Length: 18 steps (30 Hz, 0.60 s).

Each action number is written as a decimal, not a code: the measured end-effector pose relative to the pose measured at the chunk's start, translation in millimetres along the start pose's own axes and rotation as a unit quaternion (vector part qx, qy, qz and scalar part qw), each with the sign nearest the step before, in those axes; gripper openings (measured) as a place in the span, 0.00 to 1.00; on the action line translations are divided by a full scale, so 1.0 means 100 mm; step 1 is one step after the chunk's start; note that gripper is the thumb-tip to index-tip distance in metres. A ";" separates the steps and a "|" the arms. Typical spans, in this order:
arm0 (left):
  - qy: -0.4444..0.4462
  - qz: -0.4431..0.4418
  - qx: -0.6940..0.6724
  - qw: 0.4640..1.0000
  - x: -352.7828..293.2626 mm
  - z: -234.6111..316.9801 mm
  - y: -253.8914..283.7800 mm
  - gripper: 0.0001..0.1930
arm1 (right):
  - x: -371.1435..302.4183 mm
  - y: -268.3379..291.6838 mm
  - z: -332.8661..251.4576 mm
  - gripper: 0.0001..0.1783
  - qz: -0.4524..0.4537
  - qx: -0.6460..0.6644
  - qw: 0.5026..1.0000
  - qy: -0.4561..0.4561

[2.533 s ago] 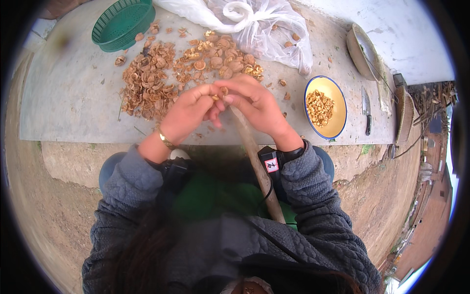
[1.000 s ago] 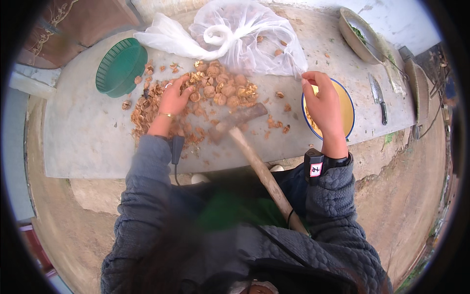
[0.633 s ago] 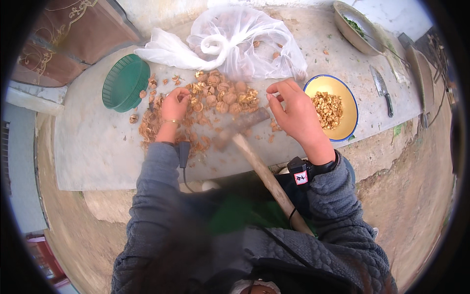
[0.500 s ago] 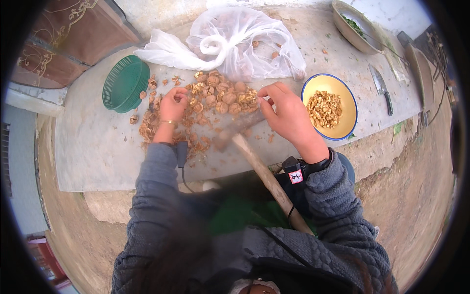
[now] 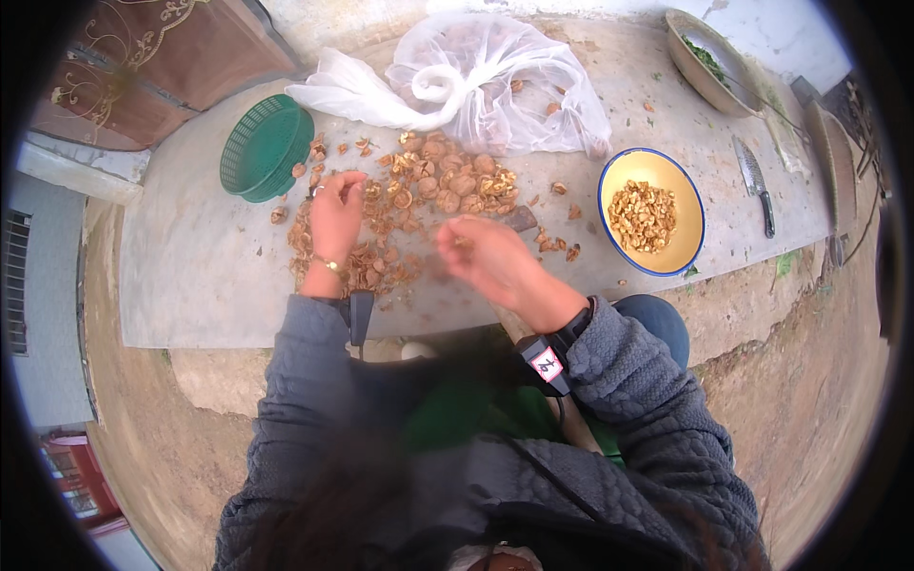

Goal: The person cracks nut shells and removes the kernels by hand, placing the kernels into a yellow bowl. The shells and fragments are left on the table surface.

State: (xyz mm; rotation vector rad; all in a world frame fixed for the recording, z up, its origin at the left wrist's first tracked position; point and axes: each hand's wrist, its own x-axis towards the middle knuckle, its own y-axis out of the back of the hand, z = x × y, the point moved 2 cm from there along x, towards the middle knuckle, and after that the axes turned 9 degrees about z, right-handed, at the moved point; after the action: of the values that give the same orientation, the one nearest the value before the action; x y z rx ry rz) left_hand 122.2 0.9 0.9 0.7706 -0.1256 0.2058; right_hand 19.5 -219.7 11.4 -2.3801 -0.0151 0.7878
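My left hand [image 5: 338,221] is at the left side of the walnut pile, thumb and fingers curled together; what they hold, if anything, is hidden. Over the near side of the pile, my right hand [image 5: 505,265] is blurred, its fingers bent around a small brownish walnut piece. Whole and cracked walnuts [image 5: 452,181] lie just beyond my hands. Broken shells [image 5: 381,266] are spread between and below them. A hammer lies under my right hand and forearm; its dark head [image 5: 521,219] shows past the fingers. To the right, a yellow blue-rimmed bowl [image 5: 685,231] holds walnut kernels [image 5: 644,217].
A green plastic basket [image 5: 265,152] stands at the left. At the back lies a translucent white bag [image 5: 505,86] with walnuts inside. A knife [image 5: 755,186] rests right of the bowl, and a basin [image 5: 687,43] with greens stands at the far right of the stone slab [image 5: 190,276].
My right hand has moved left and nearer to me, from the pile's right edge. The left hand stays beside the pile. The whole view has shifted slightly.
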 end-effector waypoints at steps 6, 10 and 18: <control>-0.190 0.015 0.215 0.958 0.14 -0.51 -0.40 0.20 | 0.00 0.10 0.03 0.09 -0.041 -0.103 0.994 0.009; -0.194 0.032 0.225 0.954 0.10 -0.34 -0.32 0.21 | 0.13 0.11 0.05 0.10 -0.014 -0.151 0.988 0.030; 0.017 -0.097 -0.216 0.972 -0.70 0.38 0.17 0.20 | 0.10 -0.12 0.02 0.15 -0.040 -0.160 0.984 0.074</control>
State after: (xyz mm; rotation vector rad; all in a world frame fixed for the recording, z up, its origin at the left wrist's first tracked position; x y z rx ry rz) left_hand 48.5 -23.9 26.2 0.3421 -0.0581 0.0035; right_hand 28.8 -206.8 11.3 -2.7168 -0.1876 0.6051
